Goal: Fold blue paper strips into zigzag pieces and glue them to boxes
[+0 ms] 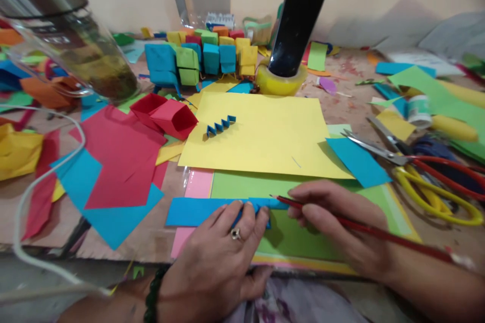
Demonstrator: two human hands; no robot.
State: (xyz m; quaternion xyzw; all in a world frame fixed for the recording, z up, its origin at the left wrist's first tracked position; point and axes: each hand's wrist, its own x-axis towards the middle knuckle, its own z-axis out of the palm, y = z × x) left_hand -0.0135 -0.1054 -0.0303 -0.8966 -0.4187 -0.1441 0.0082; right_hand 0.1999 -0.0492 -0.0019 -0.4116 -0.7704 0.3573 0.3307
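My left hand (227, 242), wearing a ring and a dark green bead bracelet, lies with its fingers pressed down on a blue paper strip (189, 211). Its thumb is apart from the fingers. A narrower blue paper piece (278, 204) lies along the strip and sticks out to the right, partly hidden by the fingers. In my right hand (333, 217) a dark red pencil (382, 236) is pinched, its tip at the upper edge of the blue paper. Beneath is a stack with a green sheet (303, 242) on top.
A yellow sheet (265, 136) bears a zigzag-folded blue strip (221, 126). Scissors (390, 154) lie to the right. Behind stand folded paper blocks (212, 58) and a phone (297, 30) on a yellow tape roll (282, 83). At left are a glass jar (87, 50) and a white cable (22, 202).
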